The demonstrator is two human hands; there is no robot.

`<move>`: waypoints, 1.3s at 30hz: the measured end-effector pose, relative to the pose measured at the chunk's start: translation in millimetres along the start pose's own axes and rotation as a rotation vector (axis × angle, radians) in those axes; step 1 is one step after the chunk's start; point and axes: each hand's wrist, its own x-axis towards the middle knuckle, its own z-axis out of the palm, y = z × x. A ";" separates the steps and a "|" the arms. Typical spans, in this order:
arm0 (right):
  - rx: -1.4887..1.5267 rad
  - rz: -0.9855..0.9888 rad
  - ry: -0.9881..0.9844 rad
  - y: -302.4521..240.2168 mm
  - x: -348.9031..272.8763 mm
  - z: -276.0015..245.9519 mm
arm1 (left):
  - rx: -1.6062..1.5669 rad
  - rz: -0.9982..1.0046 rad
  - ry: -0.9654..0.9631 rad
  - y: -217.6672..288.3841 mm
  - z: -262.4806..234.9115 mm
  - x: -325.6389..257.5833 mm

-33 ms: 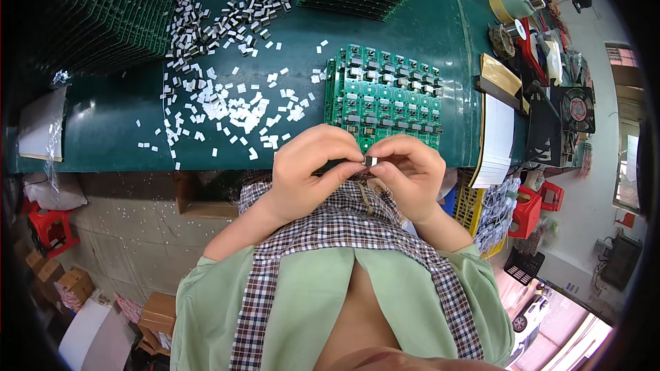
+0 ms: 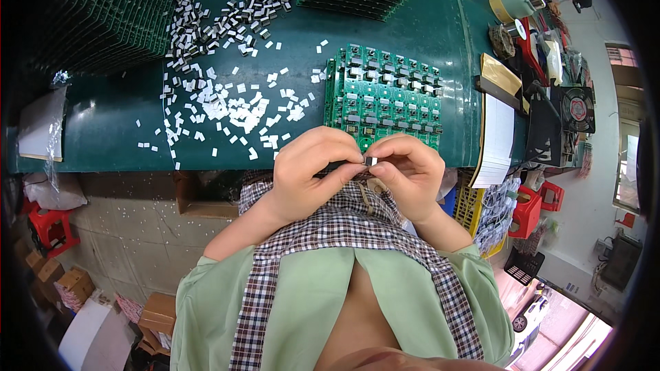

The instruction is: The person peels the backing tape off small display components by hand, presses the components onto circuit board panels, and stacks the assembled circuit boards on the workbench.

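Circuit boards (image 2: 387, 89) partly behind right hand (image 2: 412, 168), white pieces (image 2: 242, 111) scattered left

A head-worn fisheye camera looks down past the plaid apron (image 2: 330, 228) to the left hand (image 2: 309, 170) and right hand (image 2: 414, 168), close by, and the green workbench (image 2: 103, 134) beyond.

1. tiny part (image 2: 371, 161) between left hand (image 2: 309, 168) and right hand (image 2: 412, 168)
2. circuit boards (image 2: 388, 89) just beyond, on the table (image 2: 110, 130)
3. loose pieces (image 2: 237, 108) scattered left of those
4. papers (image 2: 496, 144) off to the right
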 end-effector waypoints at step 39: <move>-0.758 -0.222 0.057 -6.2 16.0 -31.2 | 0.850 -0.197 0.288 -12.7 -65.1 11.0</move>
